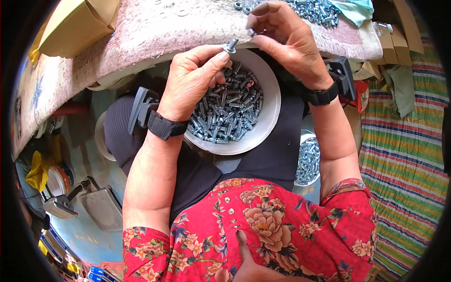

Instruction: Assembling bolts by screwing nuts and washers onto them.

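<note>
Pinches a bolt (230, 46) in the left hand (190, 77) over a bowl (271, 96), and a metal piece (251, 32) in the right hand (293, 44) beside the worktop (155, 30), with hands apart.

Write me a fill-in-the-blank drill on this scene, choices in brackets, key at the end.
1. The left hand pinches a bolt with its threads ____ (showing/hidden).
2. The right hand holds a small piece made of ____ (metal/cloth).
3. The wide bowl of loose bolts sits ____ (above/below) the left hand.
4. The pale green cloth lies toward the table's ____ (left/right) end.

Missing words: showing; metal; below; right.
</note>
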Motion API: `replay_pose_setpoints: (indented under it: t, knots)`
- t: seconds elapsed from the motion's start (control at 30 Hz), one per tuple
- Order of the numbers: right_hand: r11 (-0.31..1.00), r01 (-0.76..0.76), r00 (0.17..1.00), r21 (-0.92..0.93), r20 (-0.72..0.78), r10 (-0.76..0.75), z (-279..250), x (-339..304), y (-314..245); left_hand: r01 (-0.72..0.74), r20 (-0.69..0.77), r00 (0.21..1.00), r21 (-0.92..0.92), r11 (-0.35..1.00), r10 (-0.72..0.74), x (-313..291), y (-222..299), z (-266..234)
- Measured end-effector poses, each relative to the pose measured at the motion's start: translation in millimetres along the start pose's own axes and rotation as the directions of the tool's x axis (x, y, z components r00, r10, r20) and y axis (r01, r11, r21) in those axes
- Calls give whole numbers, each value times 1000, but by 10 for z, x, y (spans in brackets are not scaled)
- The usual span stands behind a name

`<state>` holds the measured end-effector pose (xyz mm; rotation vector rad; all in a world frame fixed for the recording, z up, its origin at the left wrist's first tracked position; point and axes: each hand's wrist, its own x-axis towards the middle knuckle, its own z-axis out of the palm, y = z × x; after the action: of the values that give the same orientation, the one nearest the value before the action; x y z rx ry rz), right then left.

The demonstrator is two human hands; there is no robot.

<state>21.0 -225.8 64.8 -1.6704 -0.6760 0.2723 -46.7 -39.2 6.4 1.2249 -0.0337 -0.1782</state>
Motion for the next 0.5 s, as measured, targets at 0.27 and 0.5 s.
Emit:
replay_pose_setpoints:
  t: [0.27,0.5]
  knots:
    - [1000,-24,997,12,78,23,202,8,15,-59,24,998,107,993,57,-39,6,13]
    - [851,121,984,-511,175,-36,234,59,-230,-125,5,992,234,964,127,-76,-1,30]
